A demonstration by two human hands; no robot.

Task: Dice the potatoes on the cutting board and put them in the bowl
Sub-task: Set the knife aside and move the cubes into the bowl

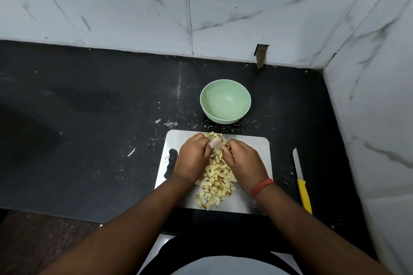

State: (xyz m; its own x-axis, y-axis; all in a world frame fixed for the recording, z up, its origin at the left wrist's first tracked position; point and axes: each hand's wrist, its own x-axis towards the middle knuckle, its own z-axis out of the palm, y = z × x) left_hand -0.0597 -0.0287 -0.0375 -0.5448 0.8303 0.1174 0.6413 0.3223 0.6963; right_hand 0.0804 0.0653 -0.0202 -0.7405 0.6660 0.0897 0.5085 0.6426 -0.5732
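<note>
Both hands, left hand (193,158) and right hand (242,158), cup diced potatoes (215,182) on cutting board (257,198), fingers curled round pieces; lift together, tip over empty bowl (225,100) beyond board.

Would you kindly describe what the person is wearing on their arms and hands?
Both forearms are bare, with no sleeves or gloves in view. The right hand has a reddish-orange thread band wound around its wrist. The left hand and its wrist carry nothing visible.
</note>
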